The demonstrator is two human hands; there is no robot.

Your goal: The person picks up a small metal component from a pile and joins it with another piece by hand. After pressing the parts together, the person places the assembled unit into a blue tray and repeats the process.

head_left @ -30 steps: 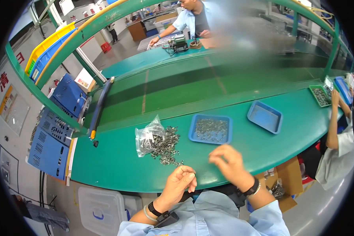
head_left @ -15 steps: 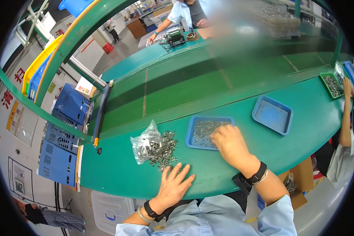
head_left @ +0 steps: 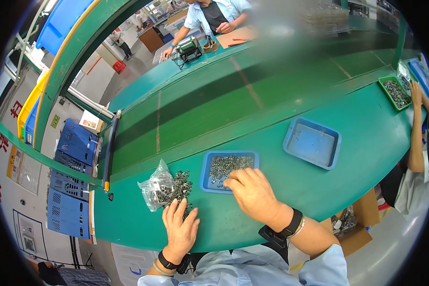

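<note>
My left hand (head_left: 181,229) is open, palm down, its fingertips at the near end of a loose pile of small metal parts (head_left: 181,184). The pile spills from a clear plastic bag (head_left: 153,191) lying on the green table. My right hand (head_left: 255,194) is at the near edge of a blue tray (head_left: 205,179), its thumb and fingers drawn together over the tray's near right part. Whatever is between those fingertips is too small or hidden to make out. Many small metal parts (head_left: 226,167) lie spread in that tray.
A second blue tray (head_left: 314,144) sits to the right. Beyond the table edge runs a green conveyor belt (head_left: 195,112). At far right a person's hand (head_left: 417,93) is near a green tray (head_left: 383,86) of parts. Across the belt, another person works beside a small green machine (head_left: 188,46).
My left hand has come up to the pile's near end. My right hand has moved left and nearer, toward the tray's near edge. The whole view has shifted slightly.
</note>
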